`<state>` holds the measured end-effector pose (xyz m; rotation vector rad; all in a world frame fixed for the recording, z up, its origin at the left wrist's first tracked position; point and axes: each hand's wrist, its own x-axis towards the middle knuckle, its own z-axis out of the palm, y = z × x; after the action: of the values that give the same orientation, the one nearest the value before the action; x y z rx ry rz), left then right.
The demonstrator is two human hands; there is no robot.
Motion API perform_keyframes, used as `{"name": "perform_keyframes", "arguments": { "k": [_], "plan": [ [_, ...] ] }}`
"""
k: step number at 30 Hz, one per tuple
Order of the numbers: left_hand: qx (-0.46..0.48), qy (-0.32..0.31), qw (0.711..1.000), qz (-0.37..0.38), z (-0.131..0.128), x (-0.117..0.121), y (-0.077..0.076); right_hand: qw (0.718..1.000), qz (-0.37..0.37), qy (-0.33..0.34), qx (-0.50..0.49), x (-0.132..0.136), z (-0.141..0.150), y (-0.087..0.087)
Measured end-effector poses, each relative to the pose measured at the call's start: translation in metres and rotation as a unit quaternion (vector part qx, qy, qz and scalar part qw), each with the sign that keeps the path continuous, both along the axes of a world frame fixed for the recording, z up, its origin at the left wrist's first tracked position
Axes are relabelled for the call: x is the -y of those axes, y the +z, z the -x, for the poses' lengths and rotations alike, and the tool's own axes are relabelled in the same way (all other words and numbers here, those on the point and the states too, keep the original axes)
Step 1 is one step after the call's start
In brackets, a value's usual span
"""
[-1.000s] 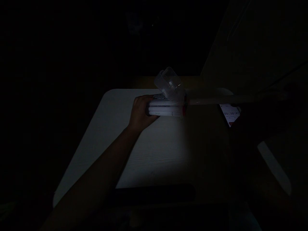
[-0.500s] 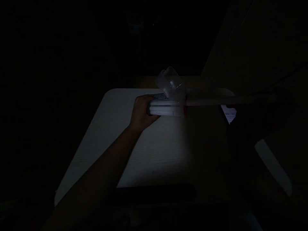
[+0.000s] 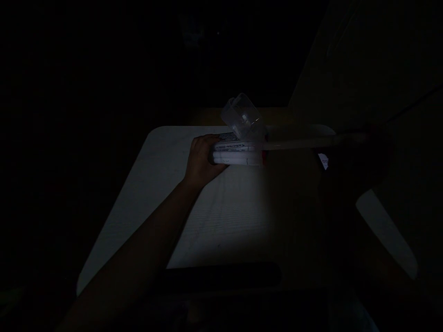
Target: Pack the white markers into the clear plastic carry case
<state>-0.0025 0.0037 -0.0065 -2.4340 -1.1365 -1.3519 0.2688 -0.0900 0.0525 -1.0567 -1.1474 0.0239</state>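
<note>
Left hand (image 3: pixel 200 161) observed clasped around the left end of the white pens (image 3: pixel 233 158), located on the far-middle tabletop (image 3: pixel 148 184), beneath a tilted clear plastic lid (image 3: pixel 244 115). Slender pale rod (image 3: pixel 297 144) grasped by dim right hand (image 3: pixel 363 154); phone (image 3: pixel 323 160) partly covered, far right.

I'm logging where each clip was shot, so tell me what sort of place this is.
Probably a desk spot in a darkened room: a pale, round-cornered tabletop, a clear plastic case with white pens, and a phone with a lit screen.
</note>
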Motion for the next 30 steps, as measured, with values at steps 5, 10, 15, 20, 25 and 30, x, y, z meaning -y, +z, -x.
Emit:
{"name": "perform_keyframes", "arguments": {
  "k": [5, 10, 15, 20, 25, 30],
  "plan": [
    [0.0, 0.002, 1.0, 0.014, 0.0, -0.001, -0.001, 0.991, -0.091, -0.025, 0.093, -0.005, 0.003, -0.008],
    [0.011, -0.001, 0.999, 0.033, 0.0, 0.0, -0.002, 0.993, -0.028, 0.001, 0.117, -0.001, 0.002, -0.013],
    [0.007, 0.001, 1.0, 0.026, 0.0, -0.001, -0.002, 0.991, 0.056, -0.014, 0.123, 0.008, 0.014, -0.01],
    [0.02, -0.026, 0.999, 0.008, -0.001, -0.001, -0.001, 0.985, 0.035, -0.015, 0.169, 0.006, 0.015, -0.014],
    [0.034, -0.036, 0.999, 0.011, -0.001, 0.0, -0.001, 0.98, 0.03, 0.01, 0.199, 0.004, 0.013, -0.018],
    [0.014, -0.014, 1.0, 0.02, 0.0, 0.0, -0.001, 0.976, 0.032, 0.036, 0.21, 0.004, 0.012, -0.019]
  ]
}}
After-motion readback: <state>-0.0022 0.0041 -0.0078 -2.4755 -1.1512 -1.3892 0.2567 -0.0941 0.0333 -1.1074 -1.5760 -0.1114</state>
